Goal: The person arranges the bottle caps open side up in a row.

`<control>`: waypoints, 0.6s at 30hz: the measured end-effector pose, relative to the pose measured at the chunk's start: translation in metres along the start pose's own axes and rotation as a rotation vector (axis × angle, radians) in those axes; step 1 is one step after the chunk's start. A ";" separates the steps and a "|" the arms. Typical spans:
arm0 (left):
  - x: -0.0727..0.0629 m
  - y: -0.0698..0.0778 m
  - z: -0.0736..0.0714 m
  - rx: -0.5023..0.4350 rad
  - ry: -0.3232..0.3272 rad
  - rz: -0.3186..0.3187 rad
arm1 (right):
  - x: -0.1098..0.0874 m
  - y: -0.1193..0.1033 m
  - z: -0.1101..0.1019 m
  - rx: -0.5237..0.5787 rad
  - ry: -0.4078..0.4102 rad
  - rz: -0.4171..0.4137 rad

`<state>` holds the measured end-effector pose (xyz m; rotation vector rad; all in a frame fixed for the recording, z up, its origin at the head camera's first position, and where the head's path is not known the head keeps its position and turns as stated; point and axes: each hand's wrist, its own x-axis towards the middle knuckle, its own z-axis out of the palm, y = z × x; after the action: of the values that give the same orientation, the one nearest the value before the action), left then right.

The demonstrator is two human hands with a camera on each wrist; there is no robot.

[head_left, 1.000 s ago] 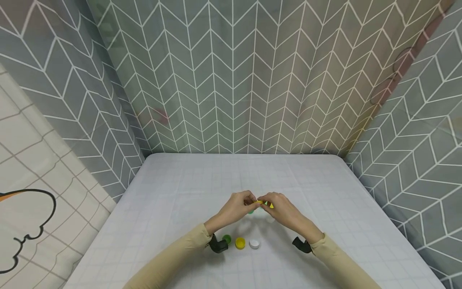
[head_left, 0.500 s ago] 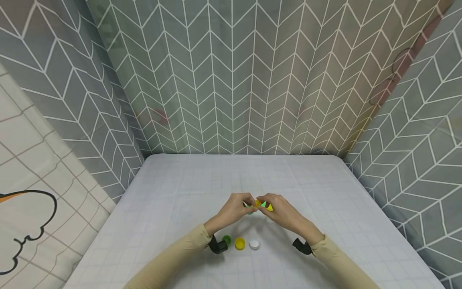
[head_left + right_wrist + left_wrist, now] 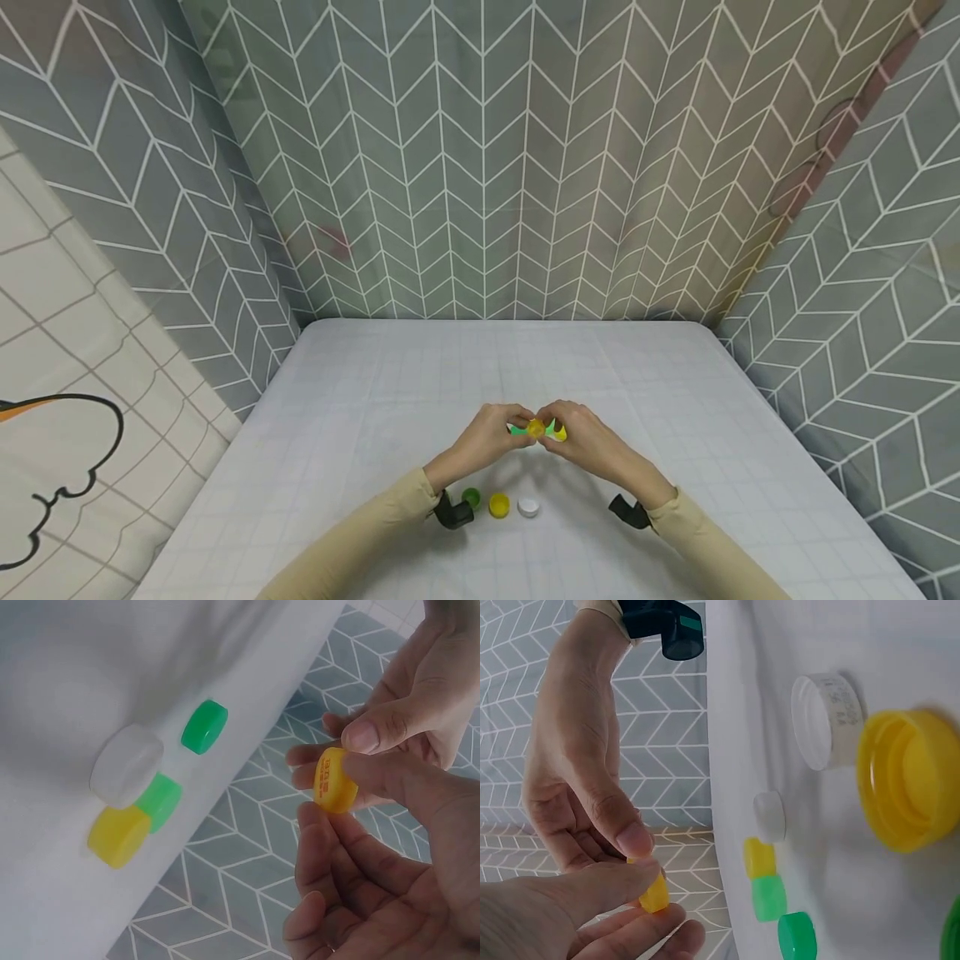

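Observation:
A small yellow-orange bottle cap (image 3: 536,428) is held up between both hands above the table. My left hand (image 3: 487,433) pinches one side of it with thumb and fingers. On the opposite side, the thumb and fingers of my right hand (image 3: 585,431) pinch it too. Red print runs along the side of the cap (image 3: 334,784) in the right wrist view. Beyond the hands lie a green cap (image 3: 205,727), a light green cap (image 3: 161,802), a yellow cap (image 3: 118,836) and a white cap (image 3: 127,766), partly hidden by the hands in the head view.
Nearer the body, a dark green cap (image 3: 471,497), a larger yellow cap (image 3: 498,505) and a white cap (image 3: 528,507) sit in a row on the white-covered table (image 3: 420,367). Patterned curtains (image 3: 480,167) stand behind and beside the table.
The yellow-orange cap has been turned from edge-on until its round face shows in the head view. Both hands have dipped slightly; the caps near the body have stayed put.

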<state>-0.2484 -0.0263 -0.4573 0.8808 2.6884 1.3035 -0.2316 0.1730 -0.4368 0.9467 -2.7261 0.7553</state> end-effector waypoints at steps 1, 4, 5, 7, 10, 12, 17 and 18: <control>0.000 0.000 0.000 0.002 -0.004 0.005 | -0.001 0.000 0.000 -0.001 0.000 -0.001; -0.001 0.002 0.001 0.010 -0.006 0.009 | -0.003 -0.001 -0.001 -0.007 0.011 -0.013; -0.001 0.003 0.001 0.012 -0.005 0.008 | -0.003 -0.001 -0.002 -0.014 0.017 -0.018; -0.001 0.004 0.002 0.023 -0.003 0.003 | -0.004 -0.002 -0.003 -0.027 0.022 -0.022; -0.002 0.006 0.005 0.065 -0.009 -0.011 | -0.007 -0.003 -0.007 -0.049 0.007 -0.020; -0.003 0.007 0.008 0.110 -0.015 -0.008 | -0.009 -0.005 -0.010 -0.060 -0.021 -0.007; -0.006 0.013 0.018 0.289 -0.039 0.038 | -0.015 -0.007 -0.017 -0.049 -0.132 0.017; -0.007 0.014 0.019 0.322 -0.047 0.047 | -0.016 -0.008 -0.018 -0.048 -0.154 0.016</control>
<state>-0.2306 -0.0090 -0.4612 0.9910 2.9035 0.8541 -0.2146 0.1858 -0.4229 1.0129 -2.8725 0.6416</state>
